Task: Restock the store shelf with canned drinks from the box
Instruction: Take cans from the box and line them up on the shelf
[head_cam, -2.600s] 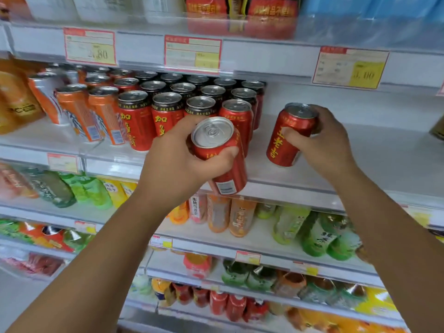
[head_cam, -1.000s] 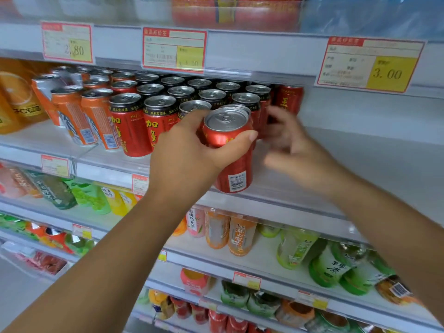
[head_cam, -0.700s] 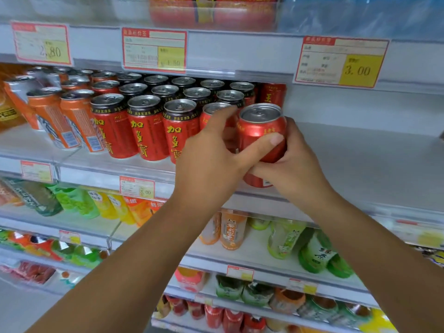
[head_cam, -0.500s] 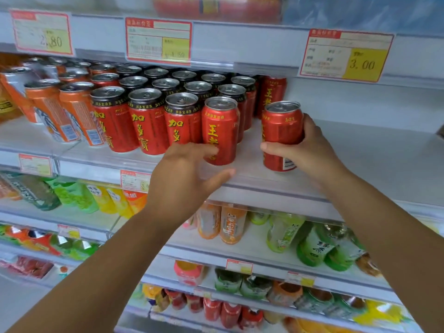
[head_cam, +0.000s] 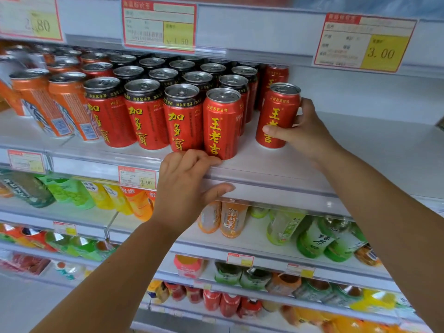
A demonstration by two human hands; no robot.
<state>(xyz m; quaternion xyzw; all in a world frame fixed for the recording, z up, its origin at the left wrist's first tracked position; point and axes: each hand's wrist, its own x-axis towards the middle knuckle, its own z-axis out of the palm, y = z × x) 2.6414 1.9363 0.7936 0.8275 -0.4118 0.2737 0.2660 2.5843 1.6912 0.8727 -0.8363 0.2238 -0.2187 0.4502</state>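
Nearest the camera, at the front lip of the white metal shelf [head_cam: 276, 174], the left hand [head_cam: 189, 186] is seen with its fingers loosely curled on top of the lip. Its thumb is spread along the clear price rail below, and nothing is held in it. Its knuckles lie just beside the base of a red cylindrical drink can with yellow characters [head_cam: 222, 123]. That can stands upright at the right end of the front row, close to the shelf edge. Below the forearms, the lower shelves are stocked with green plastic bottles [head_cam: 312, 239] and orange plastic bottles [head_cam: 228, 219].

Slightly farther in and to the right, a second red drink can of the same design [head_cam: 278, 114] is clasped by the right hand [head_cam: 305, 133]. The thumb is laid across its front and the fingers are wrapped round its right side. This can is upright with its base at the shelf surface, and a gap separates it from the first can.

Left of the first can, red cans with black top bands [head_cam: 144, 114] are lined up in the front row, with more silver-lidded rows packed behind them. Farther left, orange cans [head_cam: 69, 104] are seen, somewhat blurred. Farthest and highest, a red-bordered price label with a yellow panel reading 3.00 [head_cam: 365, 42] is fixed to the upper shelf rail. A similar label [head_cam: 158, 26] is mounted to its left.
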